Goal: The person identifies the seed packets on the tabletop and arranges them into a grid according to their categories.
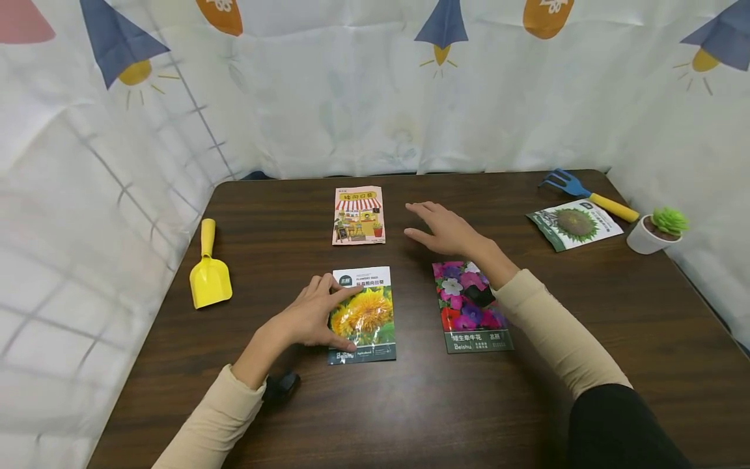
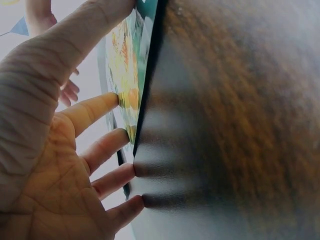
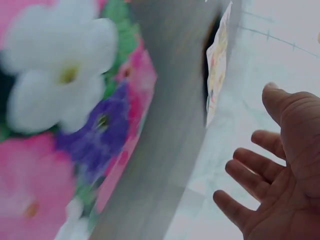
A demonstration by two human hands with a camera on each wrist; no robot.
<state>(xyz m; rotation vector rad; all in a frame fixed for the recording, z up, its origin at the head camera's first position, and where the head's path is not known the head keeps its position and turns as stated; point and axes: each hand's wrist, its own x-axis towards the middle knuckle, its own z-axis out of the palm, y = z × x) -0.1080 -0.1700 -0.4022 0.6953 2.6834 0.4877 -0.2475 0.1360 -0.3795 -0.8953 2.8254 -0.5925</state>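
Note:
A seed packet with yellow flowers (image 1: 370,316) lies on the table in front of me. Over its left part my left hand (image 1: 319,309) spreads thumb and fingers; in the left wrist view the thumb and index fingertips are right at the packet (image 2: 132,75). My right hand (image 1: 442,228) is held out above the table with straight fingers, holding nothing. The pink seed packet with a shop picture (image 1: 359,218) lies to the left of its fingertips. Under the right wrist is a packet of pink and purple flowers (image 1: 469,319), partly hidden by the sleeve.
At the left edge lies a yellow toy shovel (image 1: 211,280). Toward the back right are a blue hand fork with a yellow handle (image 1: 615,207), a white-and-green seed packet (image 1: 571,225) and a small potted succulent (image 1: 647,238). A patterned curtain (image 1: 363,98) hangs behind the table.

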